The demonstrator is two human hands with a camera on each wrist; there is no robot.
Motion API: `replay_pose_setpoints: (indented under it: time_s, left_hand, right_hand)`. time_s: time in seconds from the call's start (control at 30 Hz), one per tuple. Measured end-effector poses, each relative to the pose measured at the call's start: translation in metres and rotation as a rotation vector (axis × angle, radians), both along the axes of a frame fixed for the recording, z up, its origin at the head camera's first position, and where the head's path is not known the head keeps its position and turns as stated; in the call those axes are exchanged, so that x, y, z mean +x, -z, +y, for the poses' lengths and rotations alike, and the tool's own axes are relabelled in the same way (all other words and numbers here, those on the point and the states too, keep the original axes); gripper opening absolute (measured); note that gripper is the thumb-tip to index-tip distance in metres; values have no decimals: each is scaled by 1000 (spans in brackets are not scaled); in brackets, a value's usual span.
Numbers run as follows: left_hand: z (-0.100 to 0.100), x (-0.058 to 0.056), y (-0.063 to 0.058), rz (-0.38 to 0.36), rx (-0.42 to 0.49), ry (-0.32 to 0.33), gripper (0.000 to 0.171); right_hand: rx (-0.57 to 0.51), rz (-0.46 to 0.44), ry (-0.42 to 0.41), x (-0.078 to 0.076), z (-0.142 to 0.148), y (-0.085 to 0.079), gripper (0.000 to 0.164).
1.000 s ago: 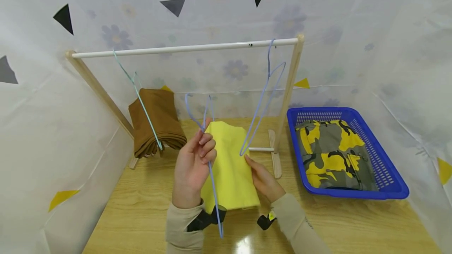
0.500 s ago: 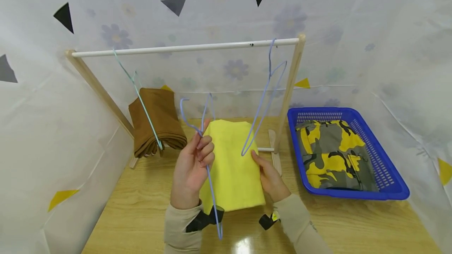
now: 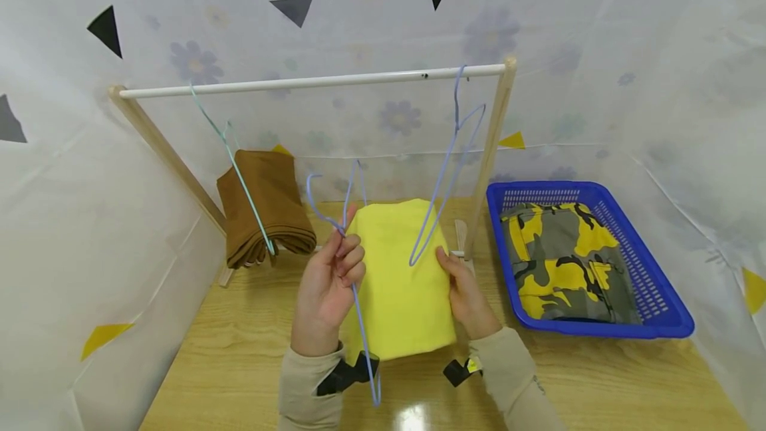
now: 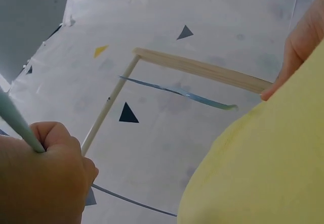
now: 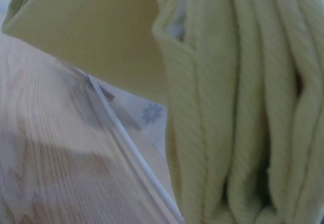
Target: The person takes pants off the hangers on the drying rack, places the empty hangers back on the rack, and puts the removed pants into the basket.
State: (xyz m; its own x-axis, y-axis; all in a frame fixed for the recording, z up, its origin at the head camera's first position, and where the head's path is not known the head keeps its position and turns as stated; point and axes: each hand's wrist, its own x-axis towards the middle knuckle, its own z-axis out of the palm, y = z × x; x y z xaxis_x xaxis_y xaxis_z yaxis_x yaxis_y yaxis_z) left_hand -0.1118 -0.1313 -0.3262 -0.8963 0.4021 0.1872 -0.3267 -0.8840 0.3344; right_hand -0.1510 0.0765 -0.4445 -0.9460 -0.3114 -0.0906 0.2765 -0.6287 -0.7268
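Observation:
In the head view my left hand (image 3: 332, 278) grips a thin lilac wire hanger (image 3: 362, 324) near its neck. The hanger is seen nearly edge-on, its hook pointing up and left. My right hand (image 3: 469, 291) holds the right edge of a folded yellow garment (image 3: 401, 291), thumb on the front and other fingers hidden behind. Thick stacked folds of the garment (image 5: 233, 92) fill the right wrist view. Whether the cloth passes through the held hanger cannot be told. The left wrist view shows the left hand (image 4: 50, 173) around the wire, the garment to its right.
Behind stands a rack with a white rail (image 3: 317, 82). A mint hanger (image 3: 239, 178) bearing folded brown trousers (image 3: 263, 205) hangs left. Another lilac hanger (image 3: 443, 178) hangs right, overlapping the garment in view. A blue basket (image 3: 664, 304) holds folded camouflage clothing (image 3: 562, 265) on the wooden table (image 3: 239, 364).
My right hand has moved right with the yellow garment's edge, so more of the cloth shows. The left hand stays nearly in place, while the held hanger's hook has dipped slightly left.

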Motion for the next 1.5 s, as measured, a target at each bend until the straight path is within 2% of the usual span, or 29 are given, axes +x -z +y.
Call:
replay_pose_setpoints:
  time_s: [0.17,0.4,0.6,0.8,1.1,1.33,1.5]
  left_hand:
    - [-1,0,3,18,-3,9,45]
    - [-2,0,4,5,-8,0,43]
    - [-2,0,5,-5,-10,-3,41]
    - [-2,-1,4,-8,-12,-7,40]
    - [-4,-1,6,10,34,18,39]
    - [-4,0,7,20,29,22,35]
    - [-4,1,9,25,24,15,36]
  right_hand:
    - [12,-23,28,-1,1,-1,20]
    - [-33,-14,31,-5,2,-3,19]
    - [-48,9,50,-2,1,-10,20]
    - [-77,-10,72,-1,1,-15,20]
    - [-41,69,50,2,0,-19,21]
    - [-27,34,90,3,-2,-21,16]
    - [-64,72,102,7,-2,-22,17]
